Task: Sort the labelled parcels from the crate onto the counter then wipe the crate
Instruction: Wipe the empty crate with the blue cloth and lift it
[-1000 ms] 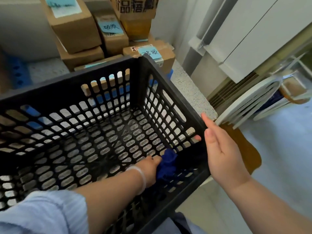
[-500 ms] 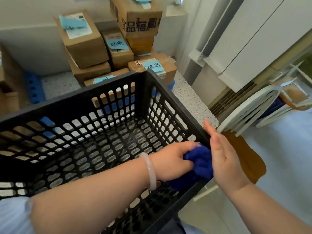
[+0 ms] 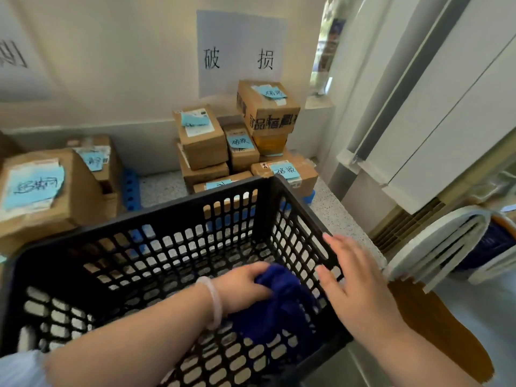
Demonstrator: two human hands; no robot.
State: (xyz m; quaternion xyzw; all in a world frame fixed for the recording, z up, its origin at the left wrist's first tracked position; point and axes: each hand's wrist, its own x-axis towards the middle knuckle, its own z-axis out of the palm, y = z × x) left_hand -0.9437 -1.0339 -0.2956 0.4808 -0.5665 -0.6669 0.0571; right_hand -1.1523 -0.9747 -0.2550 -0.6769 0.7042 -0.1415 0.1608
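A black slotted plastic crate point(image 3: 156, 219) fills the lower half of the view, with no parcels in it. Inside it, near the right wall, my left hand point(image 3: 243, 283) grips a bunched dark blue cloth point(image 3: 282, 300). My right hand point(image 3: 354, 283) lies flat with fingers spread on the crate's right rim. On the speckled counter point(image 3: 162, 188) behind, cardboard parcels with blue labels are stacked below a paper sign point(image 3: 240, 51), and a second group of parcels point(image 3: 44, 191) stands at the left.
A white cabinet point(image 3: 446, 113) and a vent grille stand to the right. White folded plastic chairs point(image 3: 435, 247) lean beside the counter's end. Blue blocks point(image 3: 131, 188) lie on the counter between the parcel groups. Pale floor shows at the lower right.
My left hand carried the blue cloth from the crate's floor up to the right wall. My right hand went from gripping the rim edge-on to lying flat on it. The view tilted upward.
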